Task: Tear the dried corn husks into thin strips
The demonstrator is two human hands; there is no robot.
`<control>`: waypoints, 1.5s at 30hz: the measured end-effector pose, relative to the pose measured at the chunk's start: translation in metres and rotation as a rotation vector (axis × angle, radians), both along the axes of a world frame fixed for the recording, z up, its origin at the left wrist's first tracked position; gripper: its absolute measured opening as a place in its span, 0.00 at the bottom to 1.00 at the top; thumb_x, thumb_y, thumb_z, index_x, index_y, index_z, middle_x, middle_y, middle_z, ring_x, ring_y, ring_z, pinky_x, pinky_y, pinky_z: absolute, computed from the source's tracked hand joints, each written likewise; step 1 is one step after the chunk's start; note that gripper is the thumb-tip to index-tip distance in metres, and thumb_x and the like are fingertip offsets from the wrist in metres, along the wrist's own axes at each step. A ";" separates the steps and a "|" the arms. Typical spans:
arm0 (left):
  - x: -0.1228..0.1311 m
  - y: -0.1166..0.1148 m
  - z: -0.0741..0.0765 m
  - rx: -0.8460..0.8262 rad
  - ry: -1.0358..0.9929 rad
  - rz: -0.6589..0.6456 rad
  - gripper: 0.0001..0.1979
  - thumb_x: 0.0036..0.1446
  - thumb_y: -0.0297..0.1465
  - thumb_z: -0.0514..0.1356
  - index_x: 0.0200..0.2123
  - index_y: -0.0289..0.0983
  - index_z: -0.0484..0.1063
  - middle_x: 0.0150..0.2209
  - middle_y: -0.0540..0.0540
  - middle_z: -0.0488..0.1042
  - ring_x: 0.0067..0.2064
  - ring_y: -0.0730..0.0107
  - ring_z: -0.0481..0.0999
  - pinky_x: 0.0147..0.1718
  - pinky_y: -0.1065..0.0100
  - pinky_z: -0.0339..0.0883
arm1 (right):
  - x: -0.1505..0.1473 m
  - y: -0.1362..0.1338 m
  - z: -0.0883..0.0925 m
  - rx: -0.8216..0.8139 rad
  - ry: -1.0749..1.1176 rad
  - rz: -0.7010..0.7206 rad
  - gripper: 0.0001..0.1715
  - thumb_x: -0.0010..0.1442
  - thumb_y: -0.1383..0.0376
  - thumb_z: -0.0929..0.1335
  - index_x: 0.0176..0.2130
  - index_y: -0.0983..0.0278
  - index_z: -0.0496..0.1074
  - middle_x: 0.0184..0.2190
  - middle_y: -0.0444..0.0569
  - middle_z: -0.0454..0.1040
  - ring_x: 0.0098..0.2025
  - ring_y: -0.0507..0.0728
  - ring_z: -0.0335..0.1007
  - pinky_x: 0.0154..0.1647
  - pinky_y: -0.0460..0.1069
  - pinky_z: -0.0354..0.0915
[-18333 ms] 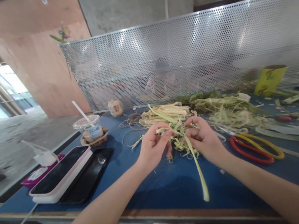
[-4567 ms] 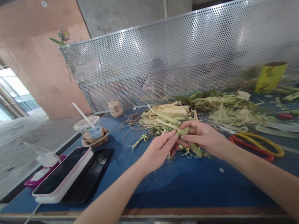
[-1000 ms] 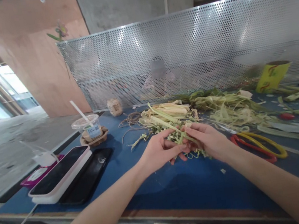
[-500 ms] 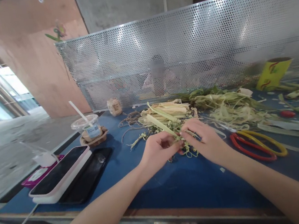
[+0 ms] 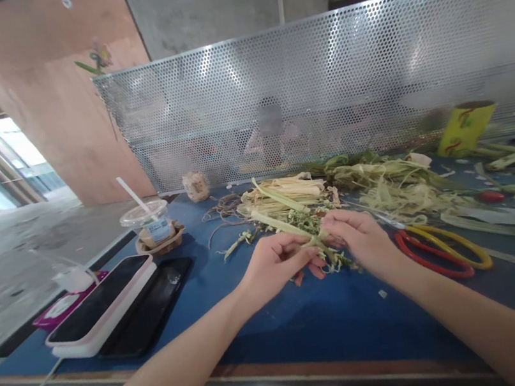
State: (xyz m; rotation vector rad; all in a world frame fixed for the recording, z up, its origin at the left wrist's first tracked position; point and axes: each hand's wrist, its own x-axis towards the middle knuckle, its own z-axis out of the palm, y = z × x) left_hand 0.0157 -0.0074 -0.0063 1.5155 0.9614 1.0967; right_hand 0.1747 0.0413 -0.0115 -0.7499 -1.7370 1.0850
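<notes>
A pale green leaf strip (image 5: 274, 221) slants up to the left from between the fingers of my left hand (image 5: 280, 260), which pinches it. Close on the right, my right hand (image 5: 358, 236) has its thumb and fingers pressed together at the same bit of greenery; what exactly it holds is hidden. Small curled green sprigs (image 5: 338, 260) hang below, between both hands. Just beyond the fingers lie more sprigs and a bundle of pale dried strips (image 5: 295, 188) on the blue table (image 5: 279, 338).
Red-and-yellow-handled scissors (image 5: 433, 250) lie right of my right hand. Husks (image 5: 392, 189) spread behind them, near a yellow tube (image 5: 467, 126). Phones (image 5: 102, 303) and a lidded cup (image 5: 153, 224) stand left. A perforated metal screen (image 5: 225, 107) crosses the back; a person shows dimly through it.
My right hand has shifted slightly right, and the gap between the hands is wider. The leaf strip has tilted flatter, and more of the green sprigs shows below the fingers.
</notes>
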 end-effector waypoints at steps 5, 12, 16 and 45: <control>-0.001 0.001 0.005 -0.016 -0.072 -0.030 0.23 0.53 0.36 0.55 0.51 0.33 0.57 0.33 0.41 0.76 0.26 0.69 0.75 0.18 0.75 0.63 | 0.003 0.003 0.001 -0.123 0.092 0.153 0.15 0.55 0.54 0.61 0.27 0.62 0.60 0.20 0.40 0.60 0.23 0.49 0.58 0.26 0.45 0.57; -0.002 0.002 0.002 0.035 -0.011 -0.032 0.18 0.54 0.37 0.54 0.43 0.35 0.52 0.24 0.47 0.74 0.20 0.76 0.70 0.16 0.76 0.58 | -0.003 -0.001 -0.003 -0.222 -0.007 0.121 0.21 0.45 0.57 0.70 0.38 0.63 0.65 0.25 0.43 0.69 0.25 0.51 0.64 0.28 0.47 0.61; -0.001 0.002 0.001 0.008 0.050 -0.041 0.17 0.53 0.38 0.54 0.42 0.35 0.53 0.23 0.47 0.74 0.19 0.77 0.68 0.16 0.76 0.57 | -0.001 0.000 -0.003 -0.161 0.009 0.101 0.17 0.46 0.59 0.70 0.35 0.65 0.68 0.21 0.41 0.66 0.22 0.48 0.60 0.23 0.45 0.58; -0.008 0.008 0.004 0.122 0.220 0.270 0.19 0.50 0.43 0.55 0.18 0.34 0.69 0.06 0.56 0.56 0.10 0.81 0.55 0.13 0.75 0.50 | -0.012 -0.011 -0.002 -0.247 -0.022 0.178 0.15 0.50 0.57 0.67 0.24 0.66 0.65 0.14 0.40 0.64 0.15 0.46 0.57 0.17 0.43 0.57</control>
